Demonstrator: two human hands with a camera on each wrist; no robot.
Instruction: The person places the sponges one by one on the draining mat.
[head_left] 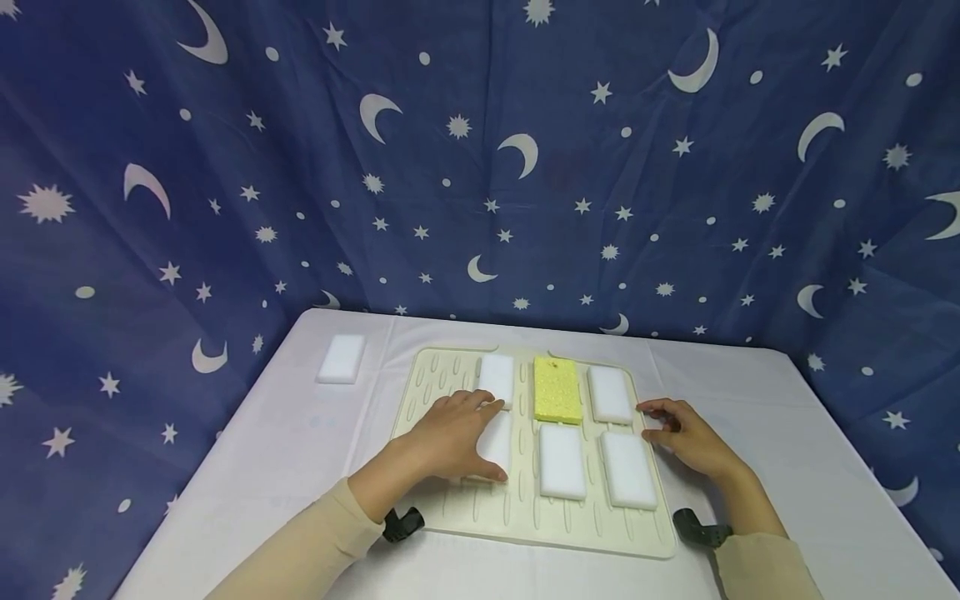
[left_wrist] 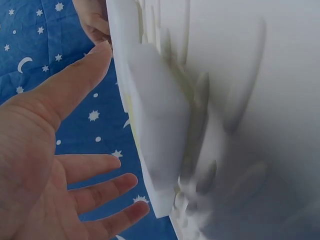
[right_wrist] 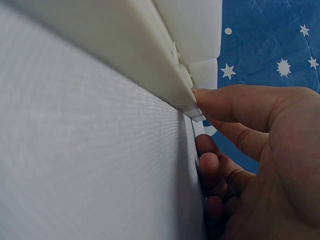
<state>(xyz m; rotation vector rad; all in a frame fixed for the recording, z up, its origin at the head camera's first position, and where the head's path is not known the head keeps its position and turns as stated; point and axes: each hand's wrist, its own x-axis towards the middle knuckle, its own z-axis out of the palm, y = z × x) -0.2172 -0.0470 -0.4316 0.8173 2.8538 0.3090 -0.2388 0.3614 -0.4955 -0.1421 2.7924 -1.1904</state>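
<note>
A cream ridged mat (head_left: 577, 533) lies on the table, with several white sponges (head_left: 561, 462) and one yellow sponge (head_left: 557, 389) on it in two rows. My left hand (head_left: 453, 433) is spread above the lower left white sponge (head_left: 495, 442), partly hiding it. In the left wrist view its fingers (left_wrist: 107, 186) are apart, and a gap shows between them and the sponge (left_wrist: 160, 110). At the mat's right edge, my right hand (head_left: 693, 437) has its thumb and index finger parted. The right wrist view shows the thumb (right_wrist: 225, 102) touching the mat's rim (right_wrist: 165, 75), with the other fingers bent by the cloth.
Another white sponge (head_left: 342, 359) lies off the mat at the table's back left. A white cloth (head_left: 750, 400) covers the table. A blue curtain (head_left: 562, 208) with moons and stars hangs behind it. Dark wrist mounts (head_left: 697, 529) sit near both wrists.
</note>
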